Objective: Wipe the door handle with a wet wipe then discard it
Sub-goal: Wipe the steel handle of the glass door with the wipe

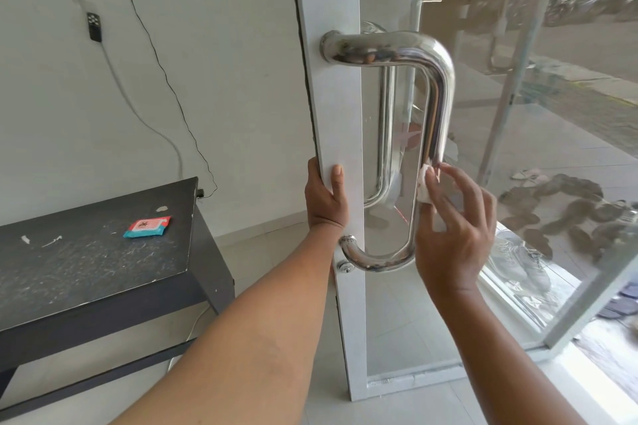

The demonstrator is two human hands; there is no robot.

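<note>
A shiny steel D-shaped door handle (440, 86) is fixed to the white frame of a glass door (331, 107). My right hand (455, 228) presses a white wet wipe (425, 185) against the lower half of the handle's vertical bar, fingers wrapped around it. My left hand (326, 203) grips the edge of the white door frame just left of the handle, thumb on the front face. A red and teal wet wipe pack (147, 226) lies on a black table (86, 269) to the left.
A keyhole (344, 267) sits below the handle's lower mount. Cables (162, 72) hang down the white wall above the table. Through the glass lie a paved area, stepping stones (566, 203) and shoes by the threshold.
</note>
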